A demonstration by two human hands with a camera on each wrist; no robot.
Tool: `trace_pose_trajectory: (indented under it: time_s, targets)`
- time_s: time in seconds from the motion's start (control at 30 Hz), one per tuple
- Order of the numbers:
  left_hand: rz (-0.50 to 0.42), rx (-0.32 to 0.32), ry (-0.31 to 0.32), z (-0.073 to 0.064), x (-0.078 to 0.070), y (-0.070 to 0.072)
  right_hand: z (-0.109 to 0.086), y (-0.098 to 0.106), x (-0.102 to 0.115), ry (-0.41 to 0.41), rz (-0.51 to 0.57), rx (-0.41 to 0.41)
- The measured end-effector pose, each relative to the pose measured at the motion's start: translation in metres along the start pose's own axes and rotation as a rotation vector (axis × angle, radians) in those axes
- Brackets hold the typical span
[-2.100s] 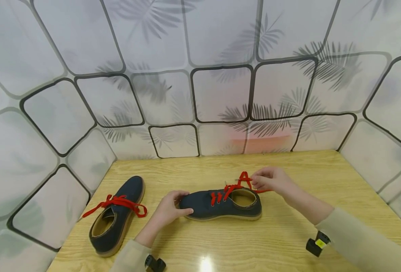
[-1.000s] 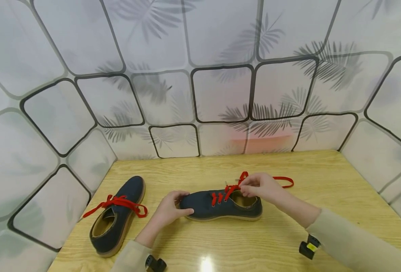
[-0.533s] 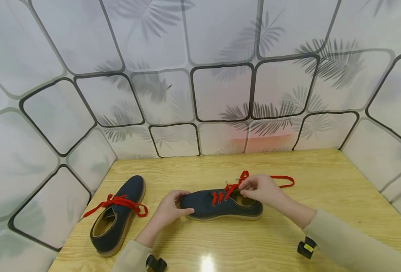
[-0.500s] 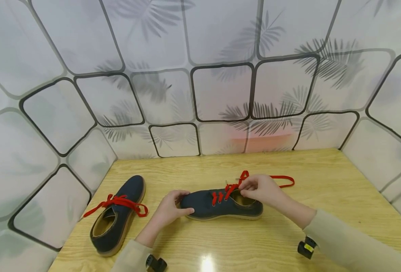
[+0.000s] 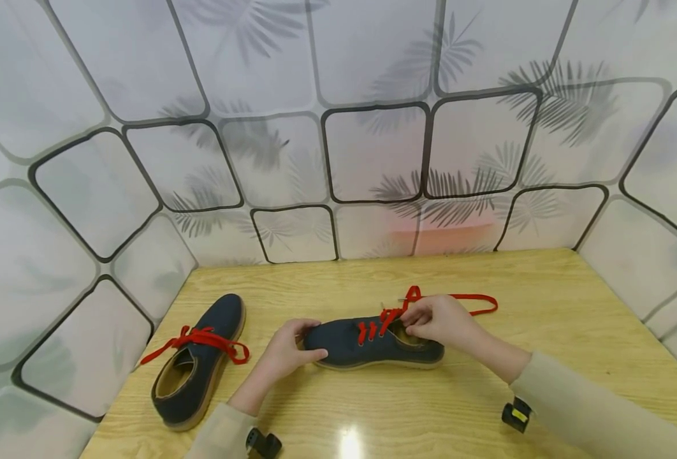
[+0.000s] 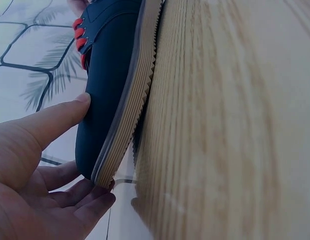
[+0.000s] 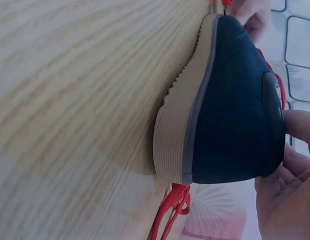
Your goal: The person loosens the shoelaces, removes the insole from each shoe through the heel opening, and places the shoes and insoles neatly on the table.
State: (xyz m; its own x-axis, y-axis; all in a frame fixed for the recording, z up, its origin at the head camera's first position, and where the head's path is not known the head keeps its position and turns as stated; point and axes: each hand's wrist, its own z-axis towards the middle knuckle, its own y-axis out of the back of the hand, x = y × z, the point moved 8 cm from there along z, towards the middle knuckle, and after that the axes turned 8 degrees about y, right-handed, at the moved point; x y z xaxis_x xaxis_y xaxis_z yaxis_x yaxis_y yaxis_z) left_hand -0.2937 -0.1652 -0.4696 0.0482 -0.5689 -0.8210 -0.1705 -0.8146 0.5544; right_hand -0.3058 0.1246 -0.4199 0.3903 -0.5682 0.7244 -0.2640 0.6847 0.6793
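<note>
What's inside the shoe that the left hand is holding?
Inside the shoe, tan lining shows. The right hand covers some of the inside from above, and the space in the toe is hidden, so I can't tell what's there.

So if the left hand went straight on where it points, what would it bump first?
The navy shoe. The left hand grips its toe, so it would probably just push that shoe straight away.

My bare left hand (image 5: 285, 349) grips with thumb set opposite its fingers, while my bare right hand (image 5: 440, 320) pinches, beige-sleeved forearm (image 5: 588, 396) behind its bent fingers.
</note>
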Motion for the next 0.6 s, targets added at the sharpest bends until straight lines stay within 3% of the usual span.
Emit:
trace_pose_trajectory:
  time_s: [0.6]
  targets:
    - [0.017,0.003,0.000,0.0008,-0.0007,-0.0003,0.0052,-0.0041,0.0102,0.063,-0.227,0.080]
